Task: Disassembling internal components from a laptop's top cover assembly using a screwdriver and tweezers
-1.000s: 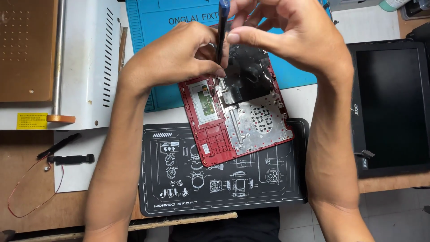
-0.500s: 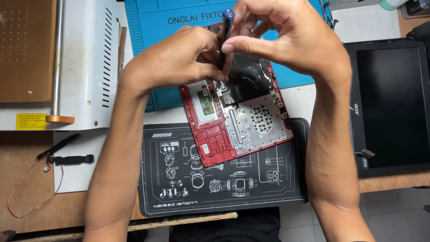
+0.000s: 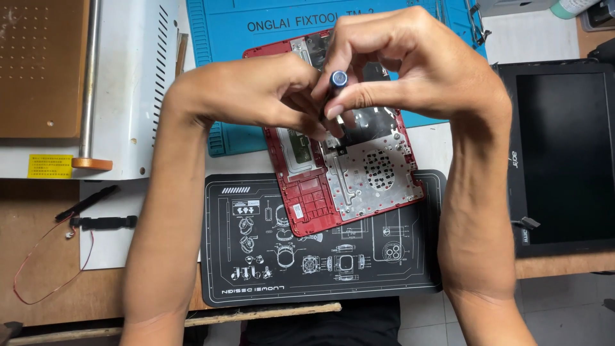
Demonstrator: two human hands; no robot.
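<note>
Head view: both hands meet over a red laptop shell (image 3: 333, 192) that lies inner side up, tilted across the seam between a black printed mat (image 3: 320, 256) and a blue mat (image 3: 218, 64) on the worktop. The right hand (image 3: 416, 70) is closed around a small screwdriver (image 3: 337, 80), thumb and forefinger pinching it just below its blue cap, with the shaft pointing down into the shell. The left hand (image 3: 250, 93) is curled shut beside it, fingertips pressed near the tip (whether they steady the shaft or hold down a part, I cannot tell). The tip itself is hidden behind the fingers.

The step in hand looks like driving or loosening a screw near the shell's middle, above the perforated metal plate (image 3: 378, 170). The next move would call for keeping the driver upright and seated while the fingers twirl it.

To the right lies a dark screen panel (image 3: 564, 154); on the left, a white machine (image 3: 128, 83) and small black parts with a red wire (image 3: 96, 211).
</note>
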